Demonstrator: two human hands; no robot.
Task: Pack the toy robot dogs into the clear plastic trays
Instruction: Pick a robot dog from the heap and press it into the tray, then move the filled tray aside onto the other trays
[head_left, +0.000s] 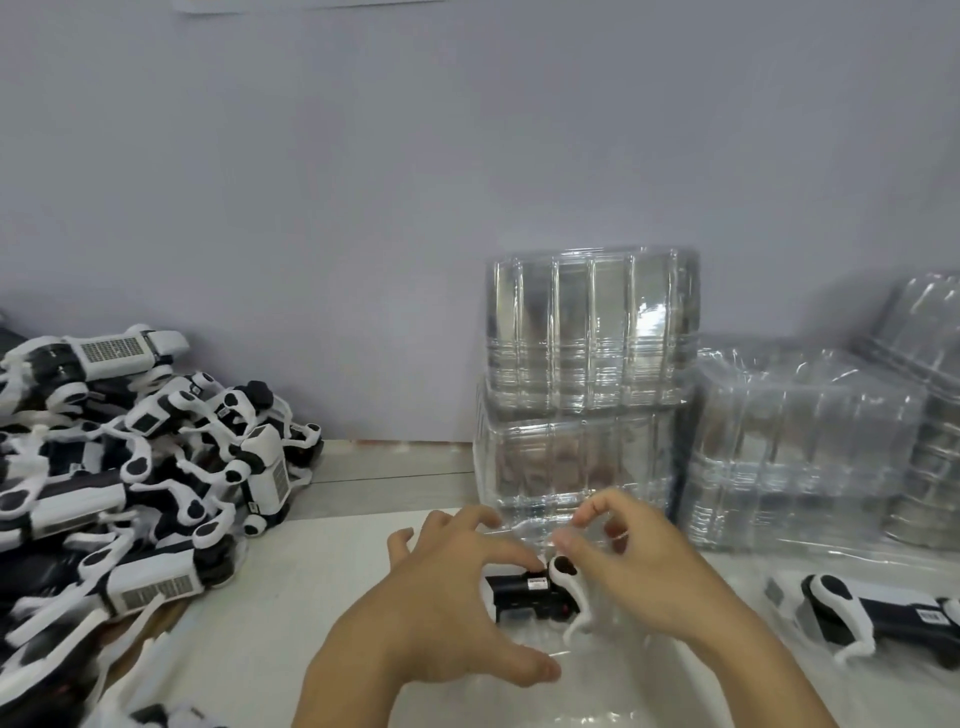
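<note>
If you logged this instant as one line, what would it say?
step: seating toy dog in clear tray | left hand: on dog | right hand: on dog leg | pile: left | packed dog: right

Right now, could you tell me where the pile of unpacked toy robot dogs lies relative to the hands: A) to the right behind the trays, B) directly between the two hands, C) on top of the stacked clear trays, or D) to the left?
D: the pile of toy robot dogs lies at the left of the table, left of the left hand and the right hand.
</note>
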